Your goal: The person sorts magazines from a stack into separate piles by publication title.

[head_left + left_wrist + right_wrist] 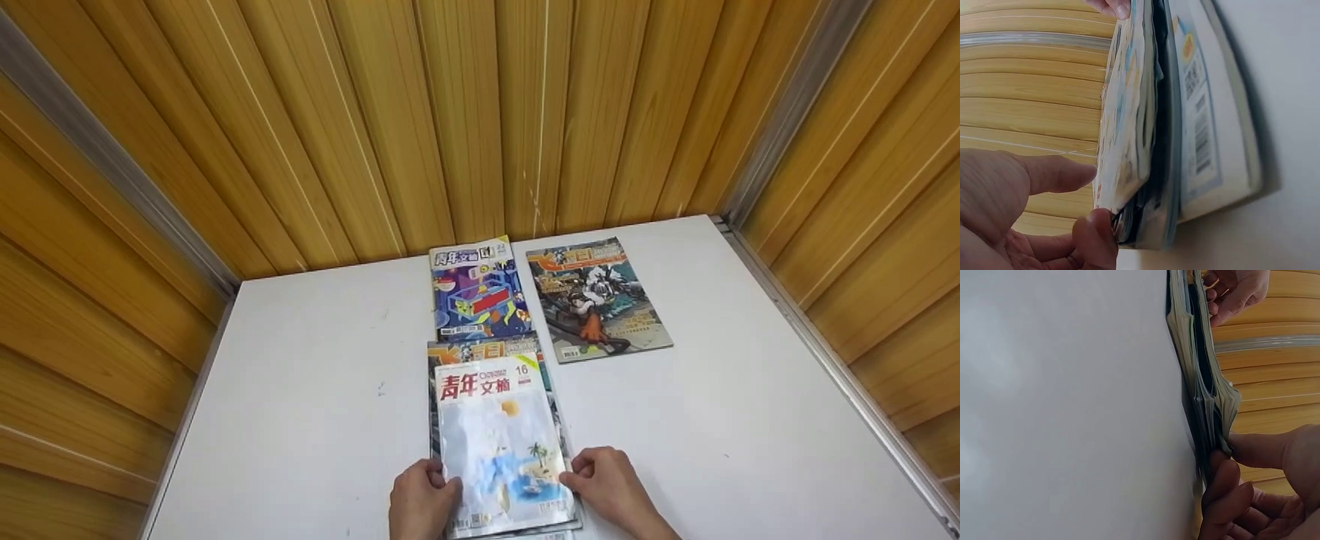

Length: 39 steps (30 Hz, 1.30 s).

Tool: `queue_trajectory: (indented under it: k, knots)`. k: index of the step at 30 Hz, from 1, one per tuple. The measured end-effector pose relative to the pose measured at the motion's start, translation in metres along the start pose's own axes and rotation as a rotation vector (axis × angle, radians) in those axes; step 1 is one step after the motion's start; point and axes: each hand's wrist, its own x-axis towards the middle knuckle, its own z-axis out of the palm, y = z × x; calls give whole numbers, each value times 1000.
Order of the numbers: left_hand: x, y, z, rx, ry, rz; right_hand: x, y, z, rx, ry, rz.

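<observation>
A magazine with a beach picture [499,442] lies on top of a darker magazine [433,420] in a stack near the front. My left hand [421,499] pinches the stack's left edge, thumb on the top cover; in the left wrist view the left hand [1044,208] has its thumb over the pages and fingers at their side. At the right edge my right hand [615,487] pinches the top magazine; the right wrist view shows the right hand [1264,489] with thumb above and fingers beneath the page edges [1207,405]. A lower magazine [1213,124] with a barcode shows under the stack.
A purple magazine [480,292] lies just behind the stack. Right of it, another magazine [600,300] lies slightly turned on the white table [315,390]. Wood-patterned panels [465,112] with metal strips stand around the table.
</observation>
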Motion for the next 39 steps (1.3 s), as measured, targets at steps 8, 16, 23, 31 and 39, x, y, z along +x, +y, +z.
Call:
queue_trajectory:
  k: [8,16,23,31,39]
  knots:
    - [-6,6,4,68,-25,32,-1,2,-2,13,-15,-33]
    - [-2,2,16,158,-101,37,-1,2,-3,23,-2,-25]
    - [2,-4,25,74,-145,52,-2,2,-4,31,23,-28]
    - [-7,4,12,-171,-161,46,-4,1,0,57,52,42]
    - [-9,10,9,-248,-137,-17,-5,1,-1,61,54,58]
